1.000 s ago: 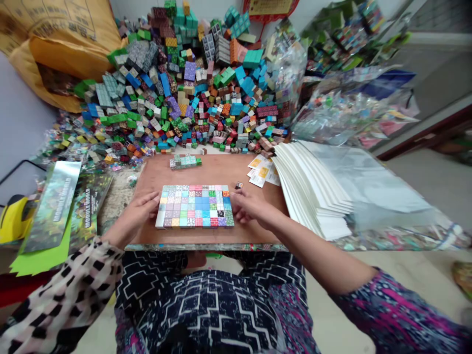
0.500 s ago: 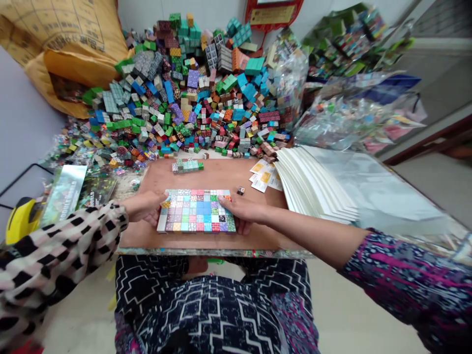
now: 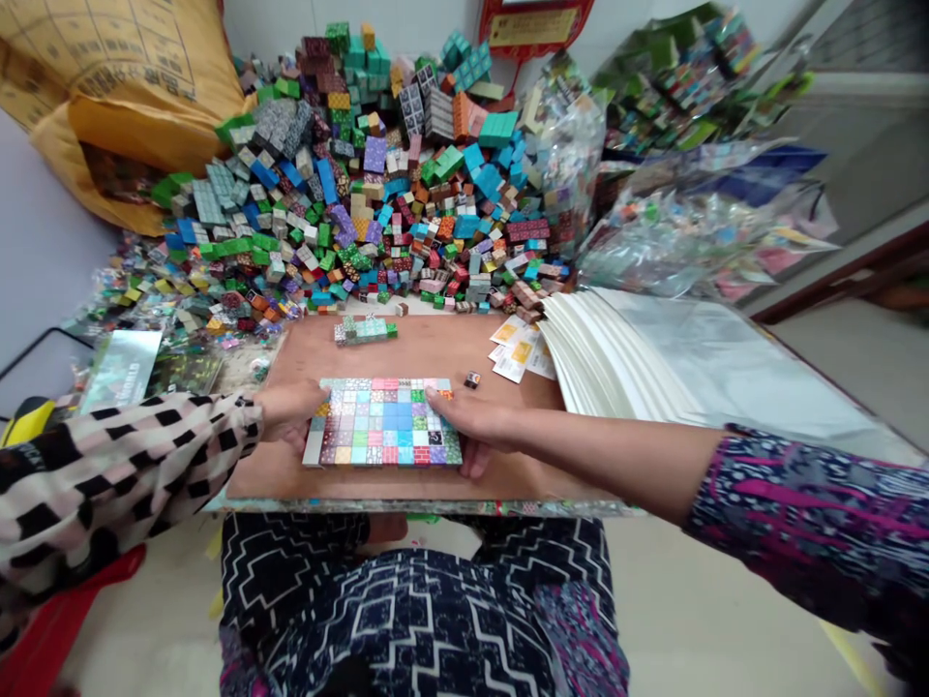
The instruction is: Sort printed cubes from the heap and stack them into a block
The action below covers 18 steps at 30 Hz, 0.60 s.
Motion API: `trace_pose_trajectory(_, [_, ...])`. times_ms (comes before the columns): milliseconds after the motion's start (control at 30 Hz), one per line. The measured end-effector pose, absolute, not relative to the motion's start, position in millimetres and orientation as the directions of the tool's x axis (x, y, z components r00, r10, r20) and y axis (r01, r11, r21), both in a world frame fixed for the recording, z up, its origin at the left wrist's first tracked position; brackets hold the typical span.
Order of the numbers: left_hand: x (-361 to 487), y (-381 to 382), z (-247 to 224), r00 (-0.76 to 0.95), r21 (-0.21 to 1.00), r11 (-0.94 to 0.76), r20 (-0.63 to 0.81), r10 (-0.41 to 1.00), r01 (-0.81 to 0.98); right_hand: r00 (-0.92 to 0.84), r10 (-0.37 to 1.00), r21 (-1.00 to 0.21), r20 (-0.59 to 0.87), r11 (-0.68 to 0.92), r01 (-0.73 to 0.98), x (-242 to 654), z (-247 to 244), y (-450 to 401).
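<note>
My L hand [image 3: 291, 410] & R hand [image 3: 475, 420] hold opp. ends of multicol. block panel [image 3: 381, 423], fingers [image 3: 476, 459] pinched on it, brown surface [image 3: 435, 341] below.

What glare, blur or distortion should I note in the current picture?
In the head view, glare on the clear bags and pale sheen on the plastic sheet; also in the head view, wide-angle stretch toward the edges, plainest in the right sleeve, and the block grid readable in colour, its finest prints too small to tell.
</note>
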<state>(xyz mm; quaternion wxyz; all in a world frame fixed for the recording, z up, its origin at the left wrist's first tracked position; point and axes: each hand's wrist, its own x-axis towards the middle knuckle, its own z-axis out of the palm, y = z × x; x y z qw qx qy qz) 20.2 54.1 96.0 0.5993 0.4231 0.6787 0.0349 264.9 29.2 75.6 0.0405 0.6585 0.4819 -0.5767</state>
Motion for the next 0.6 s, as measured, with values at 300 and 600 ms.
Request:
trace_pose_trajectory(300, [32,50,104,-0.024,0.532,0.655,-0.766,0.642,0.537,-0.128,0.596,-0.509,-0.792,-0.531,0.678,266,69,31])
trace_pose_trajectory(600, [27,51,99,-0.002,0.539,0.627,-0.757,0.653,0.563,-0.172,0.581,-0.554,-0.796,-0.583,0.595,272,74,31])
